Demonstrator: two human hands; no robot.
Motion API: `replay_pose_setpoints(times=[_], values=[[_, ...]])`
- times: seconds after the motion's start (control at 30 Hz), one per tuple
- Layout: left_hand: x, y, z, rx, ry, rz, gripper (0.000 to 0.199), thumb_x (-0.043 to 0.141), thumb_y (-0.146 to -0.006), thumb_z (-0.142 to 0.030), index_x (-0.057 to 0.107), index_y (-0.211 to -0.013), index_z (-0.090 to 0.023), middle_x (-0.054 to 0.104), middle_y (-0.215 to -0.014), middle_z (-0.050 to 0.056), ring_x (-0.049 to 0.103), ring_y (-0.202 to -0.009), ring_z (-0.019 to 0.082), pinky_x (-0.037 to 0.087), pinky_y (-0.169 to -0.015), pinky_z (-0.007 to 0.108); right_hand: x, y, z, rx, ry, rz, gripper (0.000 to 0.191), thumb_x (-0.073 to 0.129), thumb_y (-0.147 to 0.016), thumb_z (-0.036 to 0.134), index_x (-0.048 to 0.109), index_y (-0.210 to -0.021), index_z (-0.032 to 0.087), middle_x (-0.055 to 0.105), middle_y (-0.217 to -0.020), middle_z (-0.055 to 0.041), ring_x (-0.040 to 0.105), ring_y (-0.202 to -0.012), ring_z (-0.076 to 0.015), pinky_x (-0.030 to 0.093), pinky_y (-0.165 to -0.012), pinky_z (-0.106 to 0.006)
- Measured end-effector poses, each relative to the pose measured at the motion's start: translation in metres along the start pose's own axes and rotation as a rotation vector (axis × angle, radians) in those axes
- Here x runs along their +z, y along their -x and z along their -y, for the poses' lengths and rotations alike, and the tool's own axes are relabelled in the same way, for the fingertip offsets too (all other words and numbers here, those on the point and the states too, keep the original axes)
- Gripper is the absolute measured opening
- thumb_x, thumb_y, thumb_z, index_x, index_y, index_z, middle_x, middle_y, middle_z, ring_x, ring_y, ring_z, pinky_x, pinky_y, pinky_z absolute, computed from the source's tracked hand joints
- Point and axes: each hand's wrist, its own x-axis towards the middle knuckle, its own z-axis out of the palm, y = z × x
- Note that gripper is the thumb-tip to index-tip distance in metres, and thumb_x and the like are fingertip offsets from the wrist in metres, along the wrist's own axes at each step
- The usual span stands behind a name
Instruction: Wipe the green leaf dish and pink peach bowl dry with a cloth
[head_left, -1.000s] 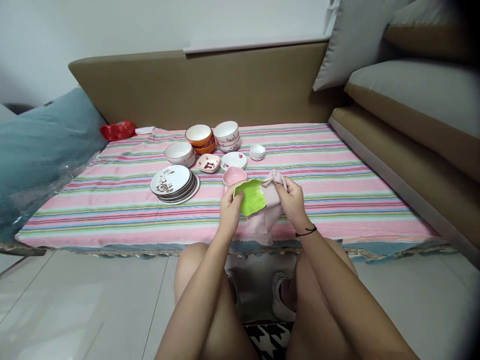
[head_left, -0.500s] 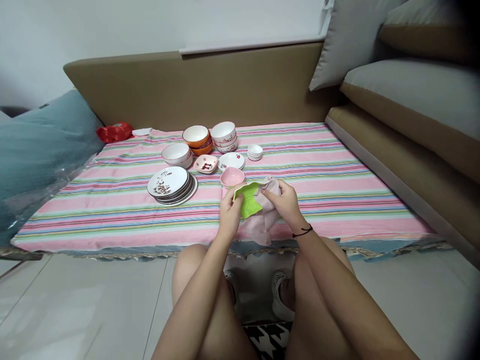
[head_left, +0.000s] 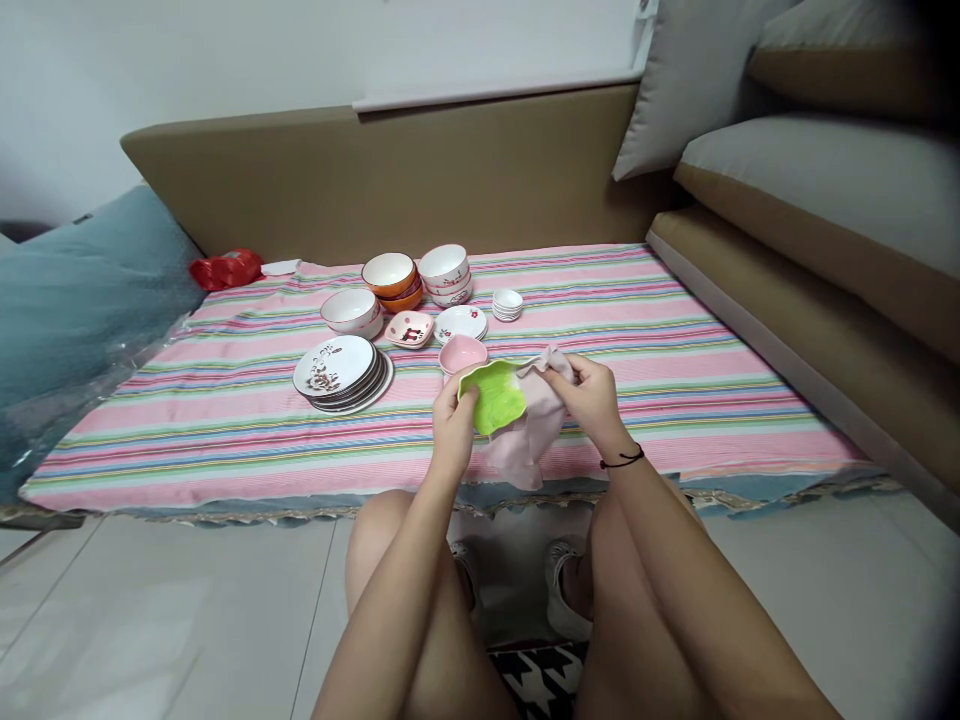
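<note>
Gripping left hand (head_left: 453,424): your green dish (head_left: 498,400).
Right hand (head_left: 597,404): pinching your cloth (head_left: 541,412), shifted outward, baring more green.
Wiping: seemingly midway.

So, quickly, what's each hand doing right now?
Left hand: closed on the edge of the green dish, thumb on its inside.
Right hand: closed on the pale pink cloth, at the dish's other side.

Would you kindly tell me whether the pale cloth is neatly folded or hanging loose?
Hanging loose: the pale cloth bunches at the right hand and drapes below the green dish.
</note>
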Motion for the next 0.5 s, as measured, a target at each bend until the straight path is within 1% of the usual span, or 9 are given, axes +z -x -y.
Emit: replay_pose_setpoints(times=[0.07, 0.13, 0.2, 0.27, 0.33, 0.4, 0.5], values=[[-0.0016, -0.0008, 0.0014, -0.012, 0.009, -0.031, 0.026, 0.052, -0.078, -0.026, 0.067, -0.098, -0.020, 0.067, -0.094, 0.003, 0.059, -0.095, 0.021, 0.046, -0.083, 0.032, 0.0023, 0.0006, -0.0010, -0.004, -0.045, 0.035, 0.020, 0.063, -0.072, 0.035, 0.066, -0.077, 0.016, 0.056, -0.064, 0.0016, 0.046, -0.060, -0.0125, 0.034, -0.055, -0.024], [-0.0029, -0.0018, 0.0026, -0.031, 0.023, -0.060, 0.025, 0.053, -0.077, -0.026, 0.067, -0.095, -0.020, 0.067, -0.088, 0.002, 0.059, -0.092, 0.021, 0.047, -0.079, 0.031, 0.0053, 0.0009, -0.0023, -0.005, -0.104, 0.069, 0.024, 0.064, -0.072, 0.034, 0.067, -0.087, 0.016, 0.064, -0.076, -0.0011, 0.053, -0.068, -0.0154, 0.040, -0.061, -0.025], [-0.0035, -0.0027, 0.0034, -0.044, 0.030, -0.078, 0.023, 0.053, -0.076, -0.026, 0.068, -0.093, -0.020, 0.066, -0.087, 0.002, 0.059, -0.090, 0.020, 0.047, -0.077, 0.030, 0.0075, 0.0009, -0.0033, -0.004, -0.146, 0.088, 0.028, 0.064, -0.072, 0.033, 0.067, -0.094, 0.016, 0.067, -0.084, -0.0031, 0.057, -0.075, -0.0177, 0.043, -0.067, -0.027], [-0.0035, -0.0031, 0.0037, -0.045, 0.034, -0.080, 0.024, 0.053, -0.075, -0.025, 0.068, -0.093, -0.020, 0.066, -0.088, 0.003, 0.059, -0.090, 0.021, 0.047, -0.076, 0.030, 0.0085, 0.0009, -0.0039, 0.005, -0.172, 0.087, 0.031, 0.066, -0.070, 0.033, 0.066, -0.096, 0.016, 0.067, -0.088, -0.0040, 0.058, -0.078, -0.0186, 0.044, -0.069, -0.028], [-0.0030, -0.0032, 0.0037, -0.044, 0.036, -0.065, 0.026, 0.054, -0.075, -0.025, 0.067, -0.096, -0.020, 0.066, -0.087, 0.003, 0.059, -0.089, 0.021, 0.047, -0.075, 0.030, 0.0088, 0.0011, -0.0041, 0.016, -0.165, 0.072, 0.030, 0.067, -0.069, 0.034, 0.066, -0.093, 0.016, 0.067, -0.085, -0.0036, 0.057, -0.076, -0.0179, 0.043, -0.066, -0.027], [-0.0021, -0.0030, 0.0035, -0.048, 0.038, -0.034, 0.027, 0.055, -0.074, -0.026, 0.068, -0.097, -0.020, 0.066, -0.083, 0.003, 0.059, -0.089, 0.021, 0.047, -0.074, 0.030, 0.0090, 0.0017, -0.0039, 0.031, -0.116, 0.051, 0.026, 0.068, -0.068, 0.036, 0.066, -0.084, 0.016, 0.063, -0.076, -0.0014, 0.053, -0.069, -0.0157, 0.040, -0.061, -0.025], [-0.0007, -0.0025, 0.0032, -0.064, 0.053, -0.010, 0.025, 0.055, -0.074, -0.027, 0.068, -0.094, -0.020, 0.064, -0.077, 0.002, 0.059, -0.086, 0.020, 0.047, -0.074, 0.030, 0.0091, 0.0025, -0.0030, 0.066, -0.045, 0.020, 0.028, 0.067, -0.069, 0.043, 0.060, -0.067, 0.016, 0.052, -0.060, 0.0026, 0.043, -0.059, -0.0117, 0.033, -0.054, -0.024]])
